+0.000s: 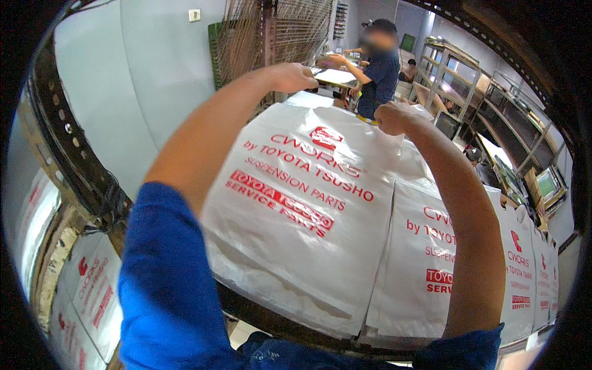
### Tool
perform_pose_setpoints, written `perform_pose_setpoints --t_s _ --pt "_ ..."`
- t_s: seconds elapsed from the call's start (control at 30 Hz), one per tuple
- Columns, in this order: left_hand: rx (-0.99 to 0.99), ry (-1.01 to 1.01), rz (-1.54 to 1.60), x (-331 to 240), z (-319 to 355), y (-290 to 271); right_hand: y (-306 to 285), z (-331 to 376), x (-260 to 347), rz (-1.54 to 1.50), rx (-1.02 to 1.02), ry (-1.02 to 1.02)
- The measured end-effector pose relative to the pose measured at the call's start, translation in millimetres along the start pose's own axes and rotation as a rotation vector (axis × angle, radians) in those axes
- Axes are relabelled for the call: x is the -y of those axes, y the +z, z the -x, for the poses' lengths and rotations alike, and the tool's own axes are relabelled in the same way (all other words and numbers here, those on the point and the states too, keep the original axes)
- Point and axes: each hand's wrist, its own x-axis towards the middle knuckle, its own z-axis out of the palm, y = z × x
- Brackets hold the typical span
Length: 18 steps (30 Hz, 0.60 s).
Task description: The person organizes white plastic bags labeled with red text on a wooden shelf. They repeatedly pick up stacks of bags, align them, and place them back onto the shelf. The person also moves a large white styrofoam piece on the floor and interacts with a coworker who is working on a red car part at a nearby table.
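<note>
A large white plastic bag [290, 246] with red print is spread out in front of me, its surface wrinkled and glossy. At its far left end is my left hand [292, 78], fingers bent and closed at the bag's top edge. My right hand [393, 118] is curled into a fist at the far right corner of the same bag. The fingertips of both hands are largely hidden, so the exact grip is not visible. Beside this bag, partly behind my right forearm, lies another printed white bag [407, 246].
More printed bags [517, 271] continue in a row to the right. Printed sheets [92, 290] lie on a lower level at left, beside a perforated metal post [74, 132]. A person in dark clothes [379, 74] stands at a table beyond. Metal shelving [512, 117] lines the right.
</note>
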Motion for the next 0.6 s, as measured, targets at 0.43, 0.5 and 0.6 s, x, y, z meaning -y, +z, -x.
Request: perform_pose_setpoints --t_s 0.43,0.5,0.6 --pt "-0.019 -0.007 -0.08 -39 297 24 52 -43 -33 -0.476 -0.116 -0.395" --pt "-0.075 0.056 -0.081 -56 329 27 28 -34 -11 -0.175 -0.225 -0.375" --pt "-0.095 0.081 -0.077 -87 344 47 40 -24 -12 -0.17 -0.284 -0.43"
